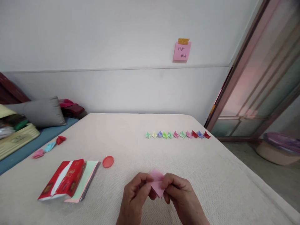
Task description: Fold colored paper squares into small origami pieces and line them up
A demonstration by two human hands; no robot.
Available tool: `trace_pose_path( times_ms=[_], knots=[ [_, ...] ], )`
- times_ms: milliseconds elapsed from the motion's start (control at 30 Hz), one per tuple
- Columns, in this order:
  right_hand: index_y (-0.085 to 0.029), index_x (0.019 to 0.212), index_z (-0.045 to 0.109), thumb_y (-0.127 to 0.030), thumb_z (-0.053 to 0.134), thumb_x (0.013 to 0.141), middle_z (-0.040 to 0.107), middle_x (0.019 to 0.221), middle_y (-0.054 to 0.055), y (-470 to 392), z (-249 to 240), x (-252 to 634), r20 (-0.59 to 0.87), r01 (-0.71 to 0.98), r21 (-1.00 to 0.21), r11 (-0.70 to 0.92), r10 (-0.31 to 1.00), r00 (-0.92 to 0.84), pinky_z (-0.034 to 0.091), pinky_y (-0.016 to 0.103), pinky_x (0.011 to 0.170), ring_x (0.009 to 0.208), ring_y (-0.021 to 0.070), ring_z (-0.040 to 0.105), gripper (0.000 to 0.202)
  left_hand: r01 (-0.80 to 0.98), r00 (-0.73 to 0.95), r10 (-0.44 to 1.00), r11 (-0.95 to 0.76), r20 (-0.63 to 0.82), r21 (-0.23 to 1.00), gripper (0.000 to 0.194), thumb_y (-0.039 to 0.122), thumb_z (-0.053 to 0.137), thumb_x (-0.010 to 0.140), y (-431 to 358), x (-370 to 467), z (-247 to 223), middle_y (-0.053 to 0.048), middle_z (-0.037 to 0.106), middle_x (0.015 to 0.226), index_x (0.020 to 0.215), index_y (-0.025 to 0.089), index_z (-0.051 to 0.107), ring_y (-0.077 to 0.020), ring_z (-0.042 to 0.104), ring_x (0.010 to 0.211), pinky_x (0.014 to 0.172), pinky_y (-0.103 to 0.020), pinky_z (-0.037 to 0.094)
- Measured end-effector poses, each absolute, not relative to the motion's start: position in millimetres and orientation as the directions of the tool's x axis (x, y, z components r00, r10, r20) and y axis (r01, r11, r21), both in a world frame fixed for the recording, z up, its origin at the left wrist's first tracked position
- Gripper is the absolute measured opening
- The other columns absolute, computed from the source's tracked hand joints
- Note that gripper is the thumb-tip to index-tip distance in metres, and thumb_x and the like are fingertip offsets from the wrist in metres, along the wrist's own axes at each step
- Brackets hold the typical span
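Observation:
Between my two hands is a small folded piece of pink paper [157, 185], held just above the cloth-covered table. My left hand [138, 193] pinches its left edge between thumb and fingers. On the opposite edge, my right hand [179, 195] grips the paper the same way. A pointed corner faces down toward me, and the fingertips cover part of both sides. Farther back on the right stands a row of several small folded paper figures [176, 134] in green, yellow, blue, pink and red.
At the left lie a red packet [67, 178], a stack of colored paper [87, 178] partly beneath it, and a red round lid [108, 162]. Three folded papers [49, 147] sit near the table's left edge. A pink note [182, 51] is taped to the wall.

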State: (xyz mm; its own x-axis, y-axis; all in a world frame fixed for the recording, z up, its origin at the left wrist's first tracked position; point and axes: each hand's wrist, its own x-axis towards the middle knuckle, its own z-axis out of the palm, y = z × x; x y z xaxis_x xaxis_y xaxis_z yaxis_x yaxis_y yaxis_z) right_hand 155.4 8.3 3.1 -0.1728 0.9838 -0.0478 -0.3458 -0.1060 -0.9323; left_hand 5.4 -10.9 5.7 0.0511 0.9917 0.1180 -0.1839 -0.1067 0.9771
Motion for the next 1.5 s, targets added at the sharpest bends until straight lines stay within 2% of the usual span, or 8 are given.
trace_pose_path(
  times_ms=[200,533,600,767,967,1133,1333,1500],
  knots=[
    [-0.017,0.056,0.064,-0.010,0.060,0.068,0.054,0.047,-0.003,9,2,154,-0.002,-0.319,-0.946,-0.056,0.986,-0.167,0.027,0.024,0.049,0.047,0.0100,0.043,0.015,-0.136,0.003,0.997,-0.078,0.079,0.988,0.017,0.031,0.054,0.085,-10,7,10,0.001,0.060,0.062,0.083,0.018,0.065,-0.0130,0.054,0.060,0.058,-0.023,0.042],
    [-0.017,0.055,0.062,-0.011,0.059,0.069,0.051,0.044,-0.005,8,3,152,0.010,-0.256,-0.966,-0.026,0.990,-0.140,0.028,0.024,0.050,0.047,0.0097,0.042,0.015,-0.242,-0.033,0.998,-0.066,0.059,0.968,0.009,0.019,0.066,0.073,-9,10,2,0.002,0.062,0.061,0.082,0.018,0.067,-0.0092,0.050,0.055,0.053,-0.019,0.039],
    [-0.017,0.056,0.062,-0.011,0.058,0.070,0.052,0.045,-0.005,9,2,152,0.018,-0.250,-0.968,-0.018,0.990,-0.139,0.028,0.024,0.051,0.047,0.0100,0.042,0.016,-0.241,-0.037,0.998,-0.055,0.048,0.969,0.011,0.022,0.069,0.072,-9,10,4,0.002,0.062,0.061,0.082,0.018,0.067,-0.0092,0.050,0.055,0.053,-0.018,0.039],
    [-0.018,0.058,0.061,-0.013,0.058,0.073,0.053,0.048,-0.004,9,-2,153,0.019,-0.249,-0.968,-0.024,0.985,-0.169,0.028,0.024,0.051,0.049,0.0104,0.044,0.016,-0.184,-0.059,0.995,-0.095,0.086,0.978,0.019,0.035,0.059,0.083,-10,9,6,0.002,0.061,0.057,0.084,0.018,0.067,-0.0116,0.053,0.055,0.054,-0.021,0.041],
    [-0.017,0.057,0.061,-0.010,0.058,0.071,0.053,0.046,-0.005,10,-5,152,-0.005,-0.244,-0.969,-0.046,0.986,-0.168,0.028,0.023,0.050,0.047,0.0099,0.044,0.016,-0.160,-0.094,0.993,-0.091,0.077,0.983,0.019,0.035,0.060,0.083,-8,6,2,0.003,0.059,0.053,0.082,0.018,0.067,-0.0110,0.054,0.052,0.053,-0.020,0.041],
    [-0.017,0.058,0.061,-0.011,0.059,0.071,0.053,0.046,-0.005,9,-7,150,0.009,-0.267,-0.963,-0.040,0.984,-0.180,0.030,0.023,0.049,0.047,0.0097,0.045,0.015,-0.261,-0.095,0.995,-0.064,0.040,0.963,0.021,0.032,0.068,0.077,-6,10,-2,0.006,0.058,0.053,0.094,0.020,0.064,-0.0095,0.051,0.048,0.048,-0.019,0.040],
    [-0.018,0.074,0.062,-0.013,0.059,0.072,0.059,0.052,-0.004,9,-2,144,-0.006,-0.303,-0.951,-0.056,0.987,-0.161,0.034,0.022,0.047,0.046,0.0098,0.047,0.006,-0.260,-0.116,0.993,-0.051,0.022,0.964,0.021,0.025,0.070,0.073,-6,11,-6,0.003,0.061,0.054,0.093,0.017,0.069,-0.0093,0.051,0.048,0.048,-0.019,0.040],
    [-0.018,0.075,0.060,-0.011,0.057,0.071,0.060,0.051,-0.003,8,-1,144,-0.001,-0.334,-0.941,-0.059,0.985,-0.173,0.037,0.022,0.047,0.047,0.0111,0.050,0.008,-0.221,-0.109,0.994,-0.044,0.020,0.974,0.016,0.026,0.071,0.072,-6,8,-4,0.002,0.061,0.051,0.083,0.016,0.071,-0.0110,0.053,0.049,0.048,-0.021,0.041]
  ],
)
